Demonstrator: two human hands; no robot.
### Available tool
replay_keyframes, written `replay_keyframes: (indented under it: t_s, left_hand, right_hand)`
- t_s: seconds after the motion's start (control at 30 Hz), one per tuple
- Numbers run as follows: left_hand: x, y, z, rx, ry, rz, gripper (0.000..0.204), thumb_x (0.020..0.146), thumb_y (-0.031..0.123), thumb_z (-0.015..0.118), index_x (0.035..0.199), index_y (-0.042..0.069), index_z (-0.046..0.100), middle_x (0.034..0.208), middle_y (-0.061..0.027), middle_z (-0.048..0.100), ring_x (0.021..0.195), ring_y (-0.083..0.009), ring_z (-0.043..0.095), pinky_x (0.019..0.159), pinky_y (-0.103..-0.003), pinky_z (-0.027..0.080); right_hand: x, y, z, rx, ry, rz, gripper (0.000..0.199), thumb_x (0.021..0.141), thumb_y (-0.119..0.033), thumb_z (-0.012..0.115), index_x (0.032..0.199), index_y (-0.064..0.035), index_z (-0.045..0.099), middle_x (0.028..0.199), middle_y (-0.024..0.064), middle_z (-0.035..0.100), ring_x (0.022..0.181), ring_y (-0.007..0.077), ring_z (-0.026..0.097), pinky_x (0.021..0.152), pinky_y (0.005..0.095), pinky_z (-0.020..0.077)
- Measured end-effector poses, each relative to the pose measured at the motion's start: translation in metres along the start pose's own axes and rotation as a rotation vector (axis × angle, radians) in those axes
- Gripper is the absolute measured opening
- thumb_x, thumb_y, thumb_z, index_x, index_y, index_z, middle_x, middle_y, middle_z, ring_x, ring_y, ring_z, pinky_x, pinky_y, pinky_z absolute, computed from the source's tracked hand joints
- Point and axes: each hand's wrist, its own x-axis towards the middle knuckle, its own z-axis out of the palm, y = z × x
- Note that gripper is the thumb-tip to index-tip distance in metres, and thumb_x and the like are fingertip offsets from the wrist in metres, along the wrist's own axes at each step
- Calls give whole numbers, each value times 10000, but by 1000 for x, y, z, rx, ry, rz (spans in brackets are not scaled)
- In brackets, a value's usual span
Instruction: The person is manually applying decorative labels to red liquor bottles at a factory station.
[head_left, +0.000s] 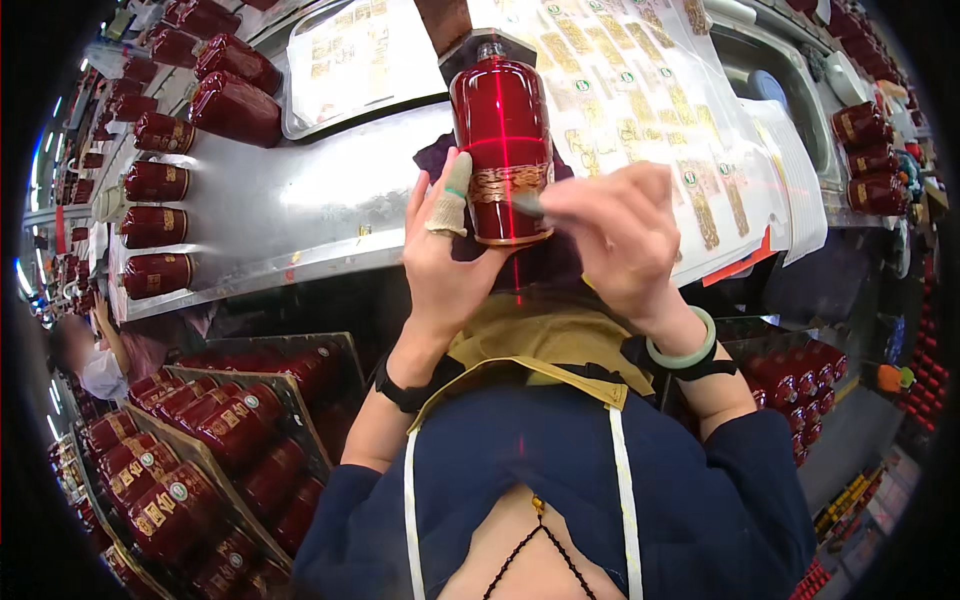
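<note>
A glossy dark red bottle (500, 105) lies in front of me, its bare neck pointing away and its base toward me. Red light lines cross on its surface. Around its lower part runs an ornate gold decal (487, 186). My left hand (440, 275) grips the bottle's left side and base, with fabric covers on some fingers. At the decal's right end is my right hand (630, 235), its fingers pinched together and slightly blurred. A small greyish piece shows at its fingertips, too smeared to name. Purple cloth (565, 262) lies under the bottle.
A white sheet with rows of gold decals (640, 100) covers the table at right. A tray (290, 115) with another decal sheet sits at left, near several red bottles (235, 108). Crates of bottles (240, 420) stand below left. Another person (100, 370) is at far left.
</note>
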Motion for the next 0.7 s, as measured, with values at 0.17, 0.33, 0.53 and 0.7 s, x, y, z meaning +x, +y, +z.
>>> replay_keyframes:
  t_s: [0.17,0.33,0.53,0.7]
  left_hand:
    - [-1,3,10,-305,-82,-375,1028,707,164,924,1541,-92,382,1401,-274,612,1372,-406,550,1183,-442,383]
    - [-2,9,2,-73,-79,-185,910,731,100,894,1515,-56,461,1430,-226,618,1385,-357,555,1123,-424,448]
    - [1,13,4,-28,34,-50,865,701,76,890,1468,-65,515,1395,-238,637,1318,-390,600,1175,-483,393]
    - [3,12,5,36,25,43,817,689,108,908,1391,-116,557,1365,-276,642,1284,-401,624,1181,-560,373]
  right_hand:
    - [-5,4,2,22,-134,-223,214,760,-24,781,939,-140,797,938,-36,770,784,165,600,814,327,413]
    - [-9,3,-1,-82,2,90,212,777,-17,765,950,-136,798,954,-12,779,813,169,630,807,322,423]
    - [-4,8,-1,43,-142,-161,227,769,-39,754,975,-127,794,951,-22,774,808,146,625,816,312,414]
    - [-8,5,2,-36,-145,-148,209,768,-84,736,967,-127,784,987,-33,761,844,163,604,810,325,433]
